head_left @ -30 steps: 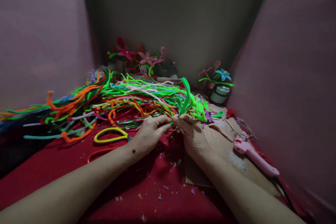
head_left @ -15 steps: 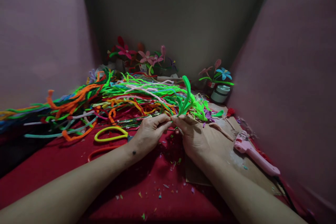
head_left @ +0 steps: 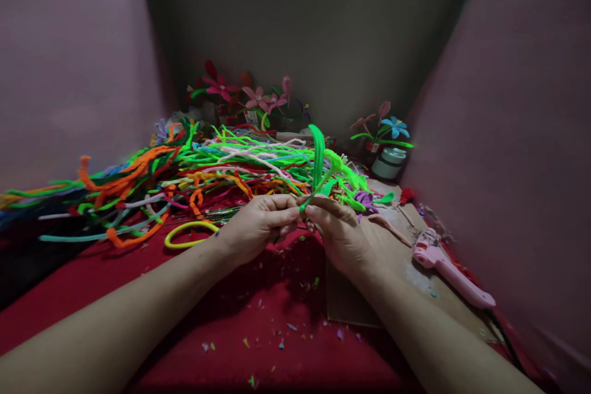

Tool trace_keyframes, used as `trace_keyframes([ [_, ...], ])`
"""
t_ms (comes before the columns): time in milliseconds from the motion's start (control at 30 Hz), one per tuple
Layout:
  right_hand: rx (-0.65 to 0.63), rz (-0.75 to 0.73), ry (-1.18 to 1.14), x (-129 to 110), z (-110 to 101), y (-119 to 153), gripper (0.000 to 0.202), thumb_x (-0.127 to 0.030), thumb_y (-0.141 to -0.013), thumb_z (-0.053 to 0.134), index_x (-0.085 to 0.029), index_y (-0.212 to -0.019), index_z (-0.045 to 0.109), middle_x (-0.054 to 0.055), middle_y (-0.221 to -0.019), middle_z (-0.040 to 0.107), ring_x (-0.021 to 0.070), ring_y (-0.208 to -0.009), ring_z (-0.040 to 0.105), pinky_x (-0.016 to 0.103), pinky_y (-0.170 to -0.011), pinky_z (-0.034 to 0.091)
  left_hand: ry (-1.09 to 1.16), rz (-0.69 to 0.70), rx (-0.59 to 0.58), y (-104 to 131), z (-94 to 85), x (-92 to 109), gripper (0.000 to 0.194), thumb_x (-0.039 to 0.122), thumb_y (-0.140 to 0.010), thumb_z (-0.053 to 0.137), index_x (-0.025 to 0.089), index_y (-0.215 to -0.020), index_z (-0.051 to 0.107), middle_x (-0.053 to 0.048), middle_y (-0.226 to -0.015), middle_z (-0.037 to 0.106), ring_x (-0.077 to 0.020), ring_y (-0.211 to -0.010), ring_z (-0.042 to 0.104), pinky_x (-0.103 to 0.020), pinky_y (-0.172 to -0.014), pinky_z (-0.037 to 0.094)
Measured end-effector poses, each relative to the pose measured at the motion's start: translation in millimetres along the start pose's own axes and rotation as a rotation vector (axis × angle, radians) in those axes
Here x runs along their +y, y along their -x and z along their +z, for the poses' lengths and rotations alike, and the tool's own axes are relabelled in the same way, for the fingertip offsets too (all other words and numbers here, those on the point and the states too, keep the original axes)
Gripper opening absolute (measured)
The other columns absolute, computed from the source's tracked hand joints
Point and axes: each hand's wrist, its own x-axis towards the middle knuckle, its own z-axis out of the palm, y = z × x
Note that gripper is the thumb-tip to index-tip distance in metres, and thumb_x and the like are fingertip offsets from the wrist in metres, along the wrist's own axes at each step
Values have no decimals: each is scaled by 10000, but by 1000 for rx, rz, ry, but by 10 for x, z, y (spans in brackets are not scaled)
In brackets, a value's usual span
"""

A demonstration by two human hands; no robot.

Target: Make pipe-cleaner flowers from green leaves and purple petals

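Observation:
Fingertips of both hands meet at the base of a green pipe-cleaner leaf piece [head_left: 318, 157]. One long, curved leaf of it stands up above the fingers, with a thinner green strand slanting to the right. My left hand [head_left: 263, 223] is closed, pinching the lower end between thumb and forefinger. My right hand [head_left: 340, 231] is closed on the same base from the other side. The stem below is mostly hidden by the fingers. Just behind the hands lies a heap of colourful pipe cleaners [head_left: 258, 163].
Yellow-handled scissors [head_left: 190, 235], partly covered, lie by my left wrist. A pink glue gun [head_left: 452, 271] rests on cardboard [head_left: 353, 295] at the right. Pipe-cleaner flowers [head_left: 256, 98] and a pale jar [head_left: 388, 163] stand at the back. Scraps dot the red cloth [head_left: 258, 363].
The green leaf piece has turned and tilted left, its upright leaf now further left. My left hand and forearm have shifted, covering the scissors' red handle.

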Motion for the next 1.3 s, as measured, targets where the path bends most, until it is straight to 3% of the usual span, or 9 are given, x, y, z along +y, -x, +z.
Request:
trace_keyframes([
  [200, -155, 82, 36, 5, -18, -27, 198, -308, -722, 602, -246, -885, 696, 12, -775, 647, 163, -735, 571, 306, -716, 435, 210, -91, -78, -2, 8, -61, 156, 281, -743, 607, 152, -810, 552, 69, -512, 349, -38, -411, 201, -188, -423, 214],
  [333, -118, 41, 85, 18, -20, -29, 144, -325, -716, 596, -267, -804, 694, -4, -803, 643, 165, -774, 566, 293, -740, 422, 218, -132, -135, 5, 9, -48, 180, 302, -745, 594, 160, -849, 558, 88, -475, 321, -28, -383, 123, -182, -407, 222],
  [400, -77, 26, 101, 3, -16, -25, 93, -314, -710, 601, -275, -725, 683, -25, -748, 630, 156, -738, 558, 283, -715, 416, 84, -128, -109, 5, 5, 2, 218, 365, -765, 567, 147, -768, 553, 73, -483, 372, -24, -368, 170, -182, -390, 213],
  [500, -15, 9, 148, -66, 20, -6, 72, -290, -684, 634, -241, -640, 663, -34, -668, 597, 140, -673, 528, 282, -680, 395, -232, -48, 75, 5, -2, 116, 301, 430, -773, 544, 140, -693, 548, 51, -510, 436, -33, -378, 279, -181, -376, 212],
  [600, -21, 77, 171, -182, 114, 48, 82, -291, -645, 675, -225, -600, 655, -32, -626, 584, 139, -650, 506, 286, -659, 385, -362, 99, 201, 14, 0, 201, 241, 379, -721, 619, 142, -763, 597, 30, -616, 527, -58, -498, 428, -177, -453, 326],
  [700, -63, 218, 185, -278, 218, 120, 174, -309, -603, 701, -216, -479, 621, -38, -483, 497, 124, -541, 451, 277, -578, 370, -285, 121, 157, 32, 12, 203, 240, 345, -661, 676, 125, -739, 615, -17, -692, 600, -113, -627, 529, -229, -580, 422],
  [867, -30, 267, 218, -192, 241, 161, 145, -269, -572, 698, -202, -470, 621, -32, -480, 492, 85, -461, 336, 244, -461, 272, -203, 10, 130, 44, 19, 144, 247, 329, -598, 722, 113, -679, 633, -46, -623, 628, -133, -561, 547, -266, -555, 440],
  [1067, -95, 214, 66, -81, 220, 134, 43, -285, -591, 683, -243, -579, 681, -45, -581, 598, 116, -570, 479, 271, -614, 393, -323, 13, 192, 62, 25, 170, 232, 332, -624, 696, 127, -580, 595, 3, -542, 575, -107, -502, 505, -233, -483, 395],
  [1300, -106, 199, 204, -163, 247, 142, 114, -305, -641, 676, -234, -551, 668, -34, -589, 594, 141, -653, 513, 301, -689, 397, -416, 15, 138, 91, 34, 250, 199, 311, -672, 635, 128, -594, 638, -17, -558, 586, -135, -542, 519, -260, -515, 401],
])
